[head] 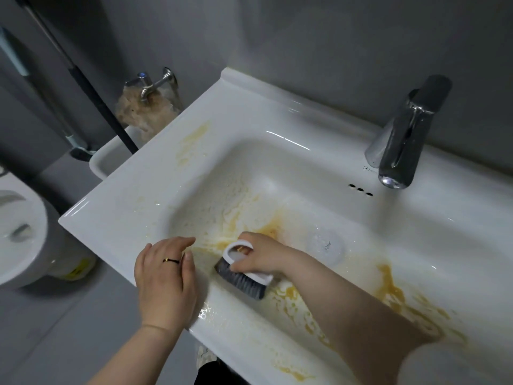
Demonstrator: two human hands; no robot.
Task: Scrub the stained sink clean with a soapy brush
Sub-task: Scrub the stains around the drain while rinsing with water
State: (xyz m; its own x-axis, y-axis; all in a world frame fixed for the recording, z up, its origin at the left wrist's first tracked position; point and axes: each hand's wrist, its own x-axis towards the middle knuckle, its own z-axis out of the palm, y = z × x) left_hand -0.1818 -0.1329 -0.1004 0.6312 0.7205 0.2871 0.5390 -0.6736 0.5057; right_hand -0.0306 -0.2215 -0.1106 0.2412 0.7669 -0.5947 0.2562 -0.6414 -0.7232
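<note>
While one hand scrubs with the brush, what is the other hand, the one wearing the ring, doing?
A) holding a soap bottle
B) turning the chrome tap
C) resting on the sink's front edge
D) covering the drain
C: the left hand, with the ring, lies on the front rim of the white ceramic sink and holds nothing, while the right hand grips the white-handled brush with dark grey bristles.

A thin black-and-gold ring (171, 261) circles a finger of the left hand (163, 276); left forearm (133, 354) and right forearm (347, 301) bare.
</note>
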